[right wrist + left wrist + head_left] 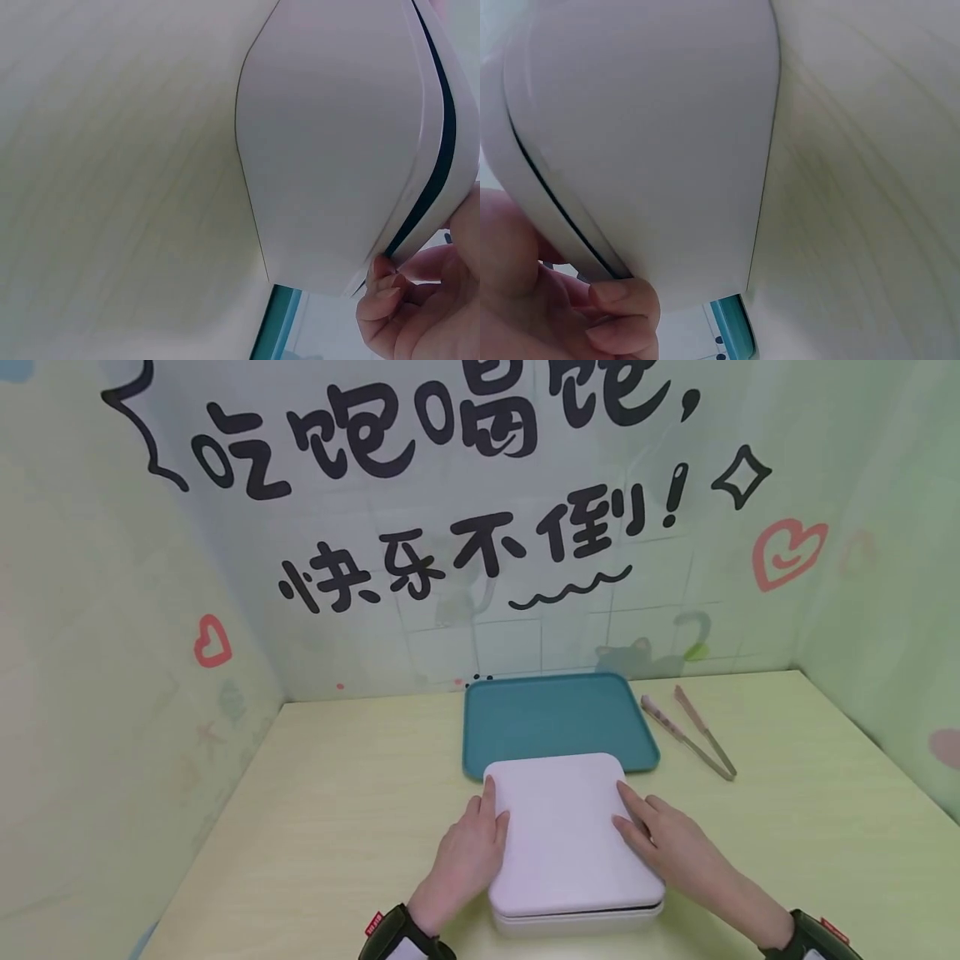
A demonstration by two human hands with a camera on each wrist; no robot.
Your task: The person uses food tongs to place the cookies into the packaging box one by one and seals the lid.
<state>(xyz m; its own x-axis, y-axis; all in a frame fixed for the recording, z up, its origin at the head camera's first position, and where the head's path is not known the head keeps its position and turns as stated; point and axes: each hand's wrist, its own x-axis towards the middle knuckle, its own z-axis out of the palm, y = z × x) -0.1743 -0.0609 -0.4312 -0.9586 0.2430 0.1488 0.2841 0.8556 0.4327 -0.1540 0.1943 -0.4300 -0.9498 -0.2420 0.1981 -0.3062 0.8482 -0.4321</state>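
A pale box with rounded corners stands on the table, its flat white lid over a white base. My left hand holds the lid's left edge, thumb on top and fingertips at the side seam. On the opposite edge, my right hand pinches the lid the same way. A dark gap runs between lid and base; in the right wrist view it is widest near the lid's rounded corner. The left wrist view shows a thinner gap beside the curled fingers. What the box contains is hidden.
Behind the box lies a teal tray, its near edge overlapped by the lid in the head view. To its right rest tongs, spread in a V. Printed cloth walls enclose the pale wooden table at back and sides.
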